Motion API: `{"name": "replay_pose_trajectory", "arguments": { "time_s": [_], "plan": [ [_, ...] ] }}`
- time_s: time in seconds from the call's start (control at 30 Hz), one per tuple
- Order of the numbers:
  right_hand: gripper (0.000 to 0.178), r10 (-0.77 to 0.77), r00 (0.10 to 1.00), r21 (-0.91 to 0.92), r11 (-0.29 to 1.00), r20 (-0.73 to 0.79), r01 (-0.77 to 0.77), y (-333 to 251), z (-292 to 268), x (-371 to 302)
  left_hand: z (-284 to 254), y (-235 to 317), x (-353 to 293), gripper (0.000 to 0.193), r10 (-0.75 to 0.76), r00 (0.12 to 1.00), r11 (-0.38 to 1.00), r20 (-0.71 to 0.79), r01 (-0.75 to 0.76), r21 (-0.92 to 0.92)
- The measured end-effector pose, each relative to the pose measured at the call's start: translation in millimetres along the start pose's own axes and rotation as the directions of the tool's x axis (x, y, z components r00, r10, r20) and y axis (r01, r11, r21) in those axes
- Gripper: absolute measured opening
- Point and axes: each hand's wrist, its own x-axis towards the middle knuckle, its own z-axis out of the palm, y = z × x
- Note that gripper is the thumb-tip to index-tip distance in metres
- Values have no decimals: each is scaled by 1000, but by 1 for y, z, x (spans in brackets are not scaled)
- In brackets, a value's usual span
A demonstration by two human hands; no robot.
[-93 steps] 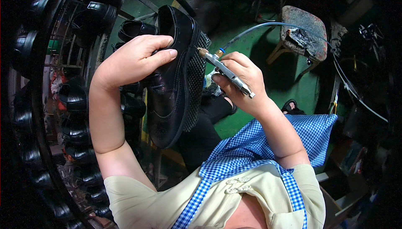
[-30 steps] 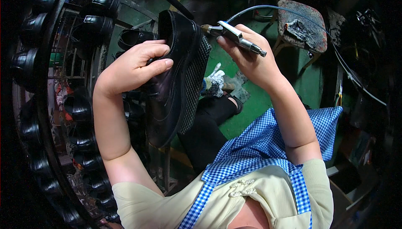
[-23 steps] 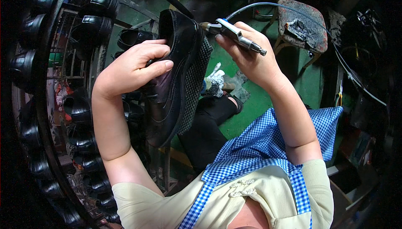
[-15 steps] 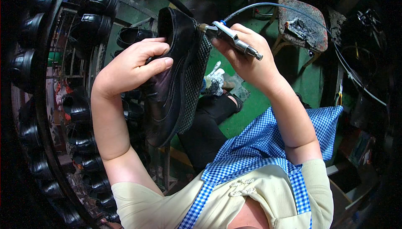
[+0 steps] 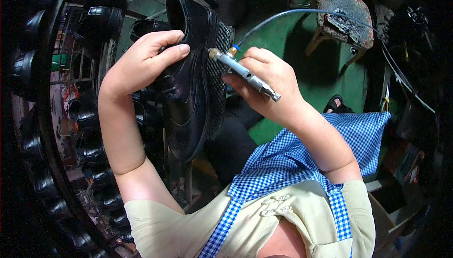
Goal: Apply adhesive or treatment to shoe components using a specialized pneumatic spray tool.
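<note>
A black leather shoe [image 5: 184,121] with a textured sole hangs upright in my left hand [image 5: 141,62], its toe pointing down toward me. The thumb and fingers of that hand pinch the shoe near its opening; part of the grip is hidden behind the upper. My right hand [image 5: 276,83] is closed around a small metal spray gun [image 5: 241,70]. The gun's brass nozzle points at the side of the shoe, just above the sole edge, very close to it. A thin air hose [image 5: 297,10] runs from the gun toward the right.
Racks [image 5: 41,97] at the left hold many black shoes [image 5: 89,149]. A stool [image 5: 347,5] with a dark-stained seat stands at the far right on the green floor [image 5: 302,45]. A blue checked apron [image 5: 302,154] covers my lap.
The spray gun has moved down and left, from the heel toward the middle of the shoe's side, and has turned. The shoe has shifted slightly. A gloved hand seen beyond it is out of sight.
</note>
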Motion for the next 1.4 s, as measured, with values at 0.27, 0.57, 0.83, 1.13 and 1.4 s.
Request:
{"name": "replay_pose_trajectory", "arguments": {
  "time_s": [0.27,0.57,0.83,1.13,1.4],
  "plan": [
    [25,-1,994,45,999,107,-4,-18,0,-21,4,4,-2,27,-64,997,992,-45,58,-116],
    [25,12,981,77,997,192,-27,-28,-12,-38,29,-1,-6,25,24,863,966,-505,-151,-211],
    [27,-17,990,64,998,139,8,-26,-13,-37,119,-44,-124,37,-350,556,782,-754,-269,-562],
    [26,-31,998,88,996,61,26,-7,3,-39,166,-17,-158,41,-352,669,853,-655,-59,-519],
    [23,7,1000,134,991,2,-8,0,10,-25,166,-4,-156,74,-310,709,908,-633,24,-419]
  ]
}}
